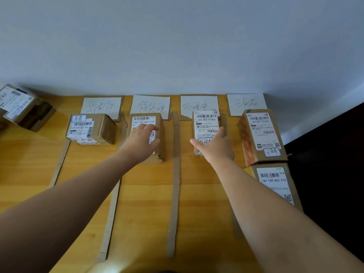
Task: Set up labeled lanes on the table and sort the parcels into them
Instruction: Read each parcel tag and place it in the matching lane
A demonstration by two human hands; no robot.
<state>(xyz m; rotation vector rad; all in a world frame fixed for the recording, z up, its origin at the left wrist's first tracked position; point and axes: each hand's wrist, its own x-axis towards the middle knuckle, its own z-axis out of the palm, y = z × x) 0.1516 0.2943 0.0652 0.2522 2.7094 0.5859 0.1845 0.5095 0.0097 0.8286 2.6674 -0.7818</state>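
Note:
Four handwritten paper labels (101,107) (150,106) (197,104) (246,103) lie along the table's back edge. Cardboard strips (175,174) (110,213) mark the lanes. A brown parcel (92,129) sits in the first lane. My left hand (137,142) lies over the top of the second-lane parcel (143,118), fingers across its shipping label. My right hand (214,146) grips the third-lane parcel (205,120), thumb on its left and fingers on its right. The fourth lane holds two parcels, one behind (260,134) and one in front (273,184).
More parcels (21,107) are stacked at the far left corner of the wooden table (29,164). A white wall rises right behind the labels. The table's right edge drops to a dark floor (325,154) just beyond the fourth lane.

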